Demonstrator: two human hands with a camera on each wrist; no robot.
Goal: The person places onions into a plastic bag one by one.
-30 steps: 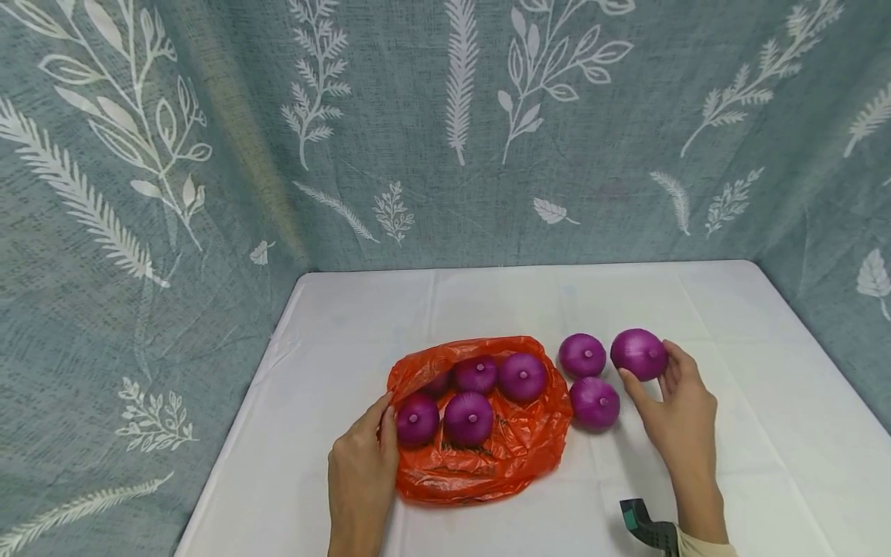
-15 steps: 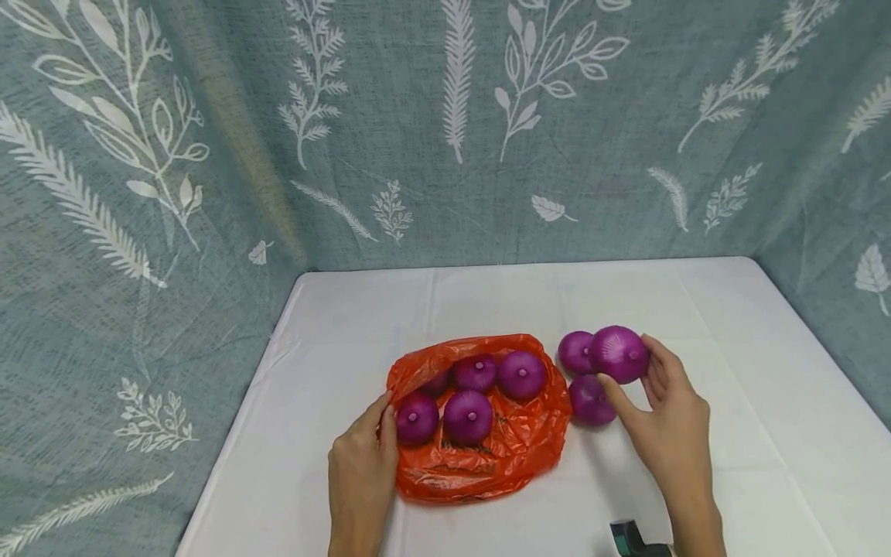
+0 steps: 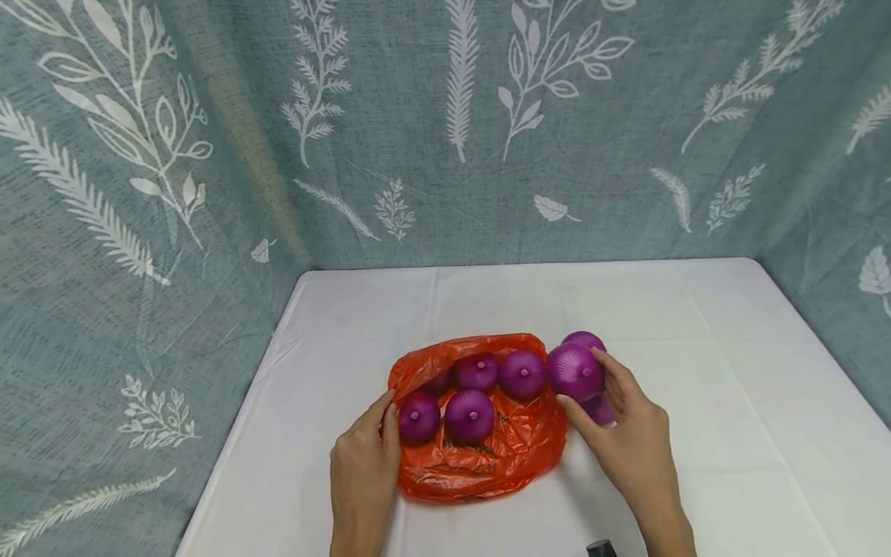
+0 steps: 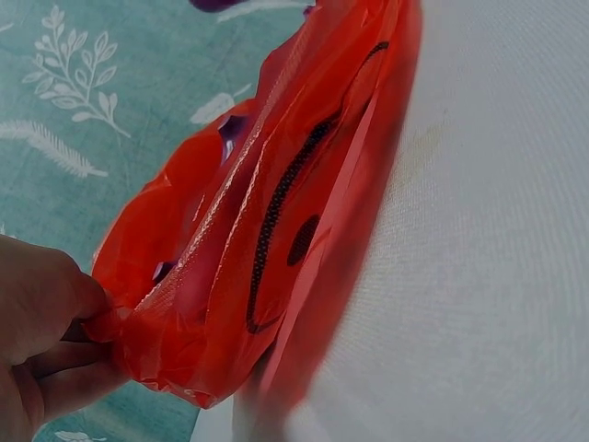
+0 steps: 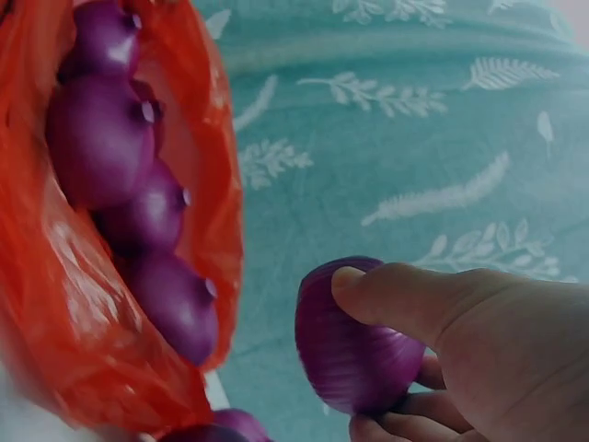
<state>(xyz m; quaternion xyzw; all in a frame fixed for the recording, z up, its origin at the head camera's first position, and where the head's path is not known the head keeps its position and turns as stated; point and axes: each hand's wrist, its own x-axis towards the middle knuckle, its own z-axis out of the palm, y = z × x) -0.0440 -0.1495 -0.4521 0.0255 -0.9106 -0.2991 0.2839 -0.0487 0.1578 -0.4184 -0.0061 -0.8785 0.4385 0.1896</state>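
A red plastic bag (image 3: 480, 483) lies open on the table, with several purple onions (image 3: 469, 416) inside. My left hand (image 3: 365, 468) pinches the bag's left rim; the left wrist view shows thumb and fingers on the crumpled plastic (image 4: 248, 212). Over the bag's right rim, my right hand (image 3: 629, 437) grips another purple onion (image 3: 575, 373) between thumb and fingers. In the right wrist view the thumb presses on that held onion (image 5: 354, 350). Two more onions stand outside the bag on its right, one behind (image 3: 586, 338) and one nearer (image 3: 599, 408), both partly hidden by the held onion and hand.
A white cloth covers the table (image 3: 738, 371). Blue-green curtains (image 3: 418, 139) with white leaf prints hang at the back and both sides. Part of a dark device (image 3: 602, 548) shows at the bottom edge, near my right forearm.
My right hand has carried its onion leftward from the right, past the two loose onions, to the bag's right rim. The left hand keeps its hold on the bag and stays in place.
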